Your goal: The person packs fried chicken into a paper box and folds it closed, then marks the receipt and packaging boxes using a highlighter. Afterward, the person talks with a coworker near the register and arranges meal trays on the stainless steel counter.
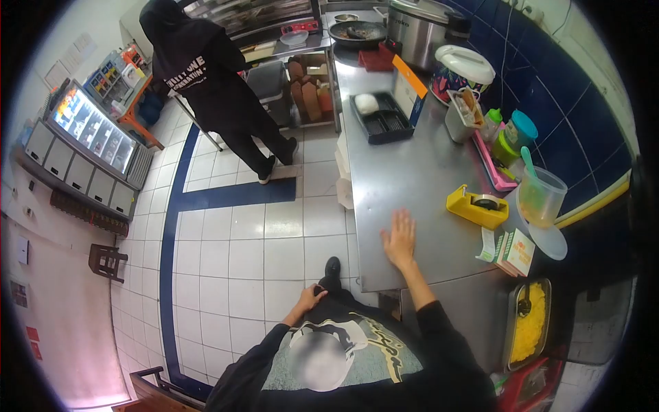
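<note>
My right hand lies flat on the steel table, palm down with fingers stretched out, holding nothing. Nearest to it on the right is a yellow tape dispenser. Down by my thigh, my left hand has its fingers curled against dark cloth or a small dark thing that I cannot make out. Farther up the table sits a black compartment tray with a white mound of rice in one compartment and an orange-edged card standing at its right side.
A person in black stands at the far counter. Along the wall are a rice cooker, a pan, sauce bottles and a clear jug. Small boxes and a tray of yellow food are at the right. A stool stands left.
</note>
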